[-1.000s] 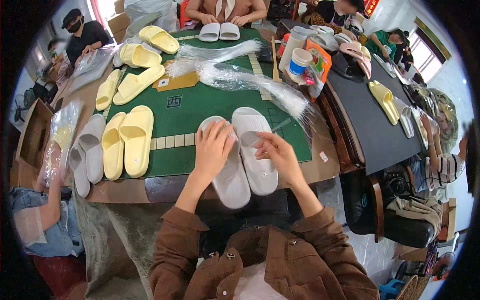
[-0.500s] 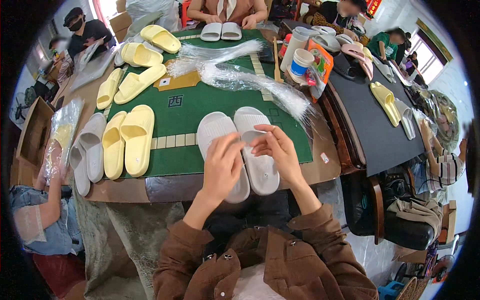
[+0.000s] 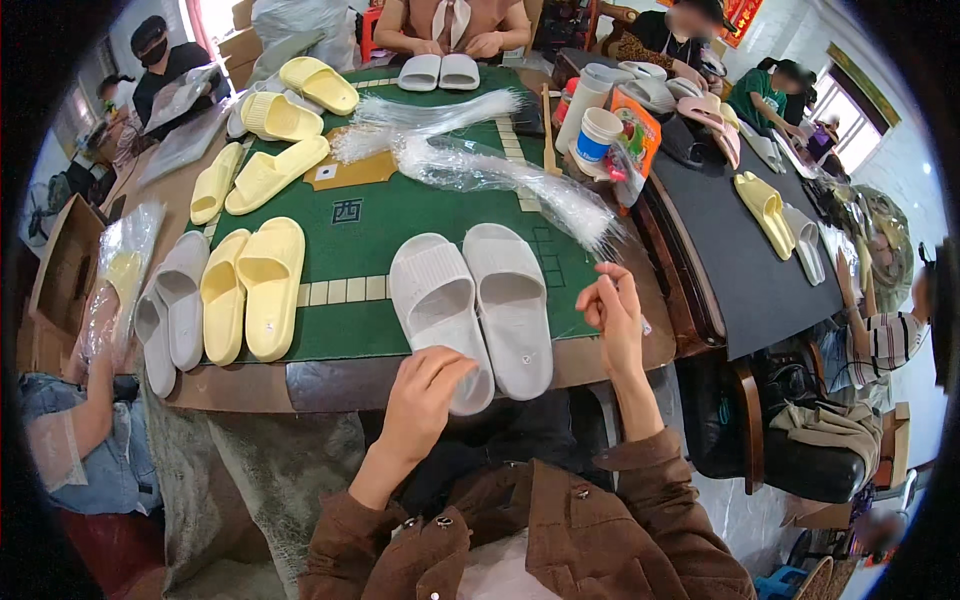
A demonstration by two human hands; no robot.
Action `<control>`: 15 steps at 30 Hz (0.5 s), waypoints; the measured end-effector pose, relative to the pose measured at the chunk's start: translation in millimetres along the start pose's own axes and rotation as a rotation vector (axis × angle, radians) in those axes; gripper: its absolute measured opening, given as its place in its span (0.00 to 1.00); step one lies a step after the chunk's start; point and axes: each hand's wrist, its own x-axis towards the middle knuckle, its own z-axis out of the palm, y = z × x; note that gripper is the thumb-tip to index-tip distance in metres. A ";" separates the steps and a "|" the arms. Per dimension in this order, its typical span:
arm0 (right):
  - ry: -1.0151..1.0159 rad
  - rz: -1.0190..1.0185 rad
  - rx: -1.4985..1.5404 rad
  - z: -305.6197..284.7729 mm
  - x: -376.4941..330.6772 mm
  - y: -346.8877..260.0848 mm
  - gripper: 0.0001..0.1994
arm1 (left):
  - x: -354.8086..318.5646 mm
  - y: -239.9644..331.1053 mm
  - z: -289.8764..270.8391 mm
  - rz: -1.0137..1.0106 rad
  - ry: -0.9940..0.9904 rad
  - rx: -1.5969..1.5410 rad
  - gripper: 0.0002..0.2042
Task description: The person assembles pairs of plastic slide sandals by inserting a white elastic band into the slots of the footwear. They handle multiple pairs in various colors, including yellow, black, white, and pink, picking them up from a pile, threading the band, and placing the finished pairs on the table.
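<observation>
A pair of grey slippers (image 3: 515, 325) lies side by side at the table's near edge, toes pointing away from me. My left hand (image 3: 420, 400) is over the heel of the left slipper. Its fingers are curled together, and anything between them is hidden. To the right of the pair, my right hand (image 3: 612, 310) is raised, fingers loosely bent and apart, with nothing visible in it. Just beyond it are the loose ends of a bundle of thin clear plastic strands (image 3: 570, 200), partly in a clear bag. A second bundle of strands (image 3: 440, 112) lies farther back.
Yellow slippers (image 3: 272, 290) and another grey pair (image 3: 180, 300) stand on the left of the green mat (image 3: 350, 240). A white cup (image 3: 598, 135) and an orange packet (image 3: 637, 130) are at the right. Across the table, a person touches pale slippers (image 3: 440, 72).
My hands have drawn apart from over the grey slippers. The right one has gone right, toward the strand ends; the left has dropped to the left slipper's heel.
</observation>
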 end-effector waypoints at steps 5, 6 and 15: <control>-0.229 0.106 -0.147 1.0 -4.0 14.2 0.09 | -13.2 -3.6 1.0 0.038 -0.011 0.094 0.13; -0.288 0.108 -0.215 8.4 -6.0 15.1 0.08 | -14.1 -1.8 1.5 0.034 0.015 0.129 0.13; -0.225 0.081 -0.192 23.6 -0.6 6.9 0.17 | -23.4 25.6 -21.5 -0.017 0.089 0.444 0.13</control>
